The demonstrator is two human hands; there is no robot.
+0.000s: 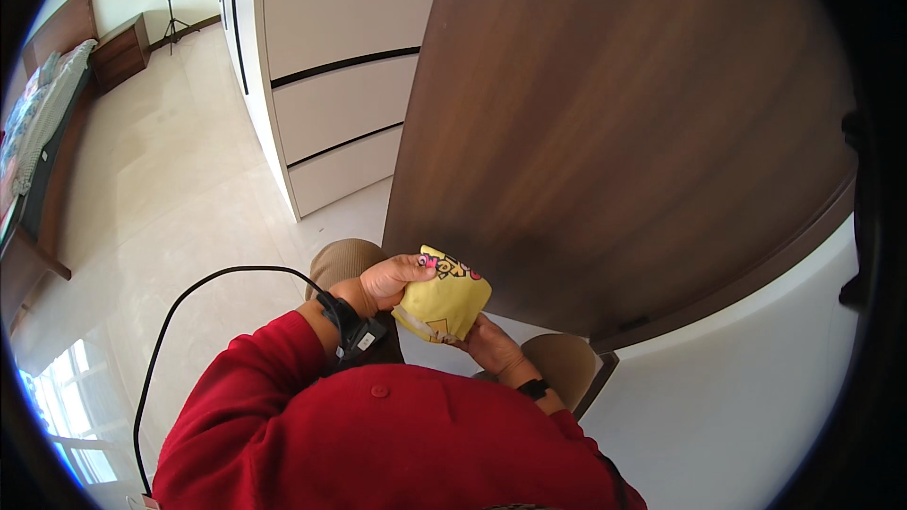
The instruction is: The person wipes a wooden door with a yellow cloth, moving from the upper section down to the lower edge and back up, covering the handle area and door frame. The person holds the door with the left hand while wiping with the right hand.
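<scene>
Between my two hands is a folded yellow cloth with printed pink and black lettering along its upper edge. My left hand grips its upper left side, thumb lying on top of the cloth. At the lower right corner, my right hand holds the cloth from beneath, and some of its fingers are hidden. The bundle is above my lap, between my knees in ribbed brown trousers. A pale strip shows along the cloth's lower left edge.
A brown wooden door stands close in front. Left of it is a white cabinet with drawers. A black cable loops from the device on my left wrist. Farther left are a bed, a nightstand and a tripod stand.
</scene>
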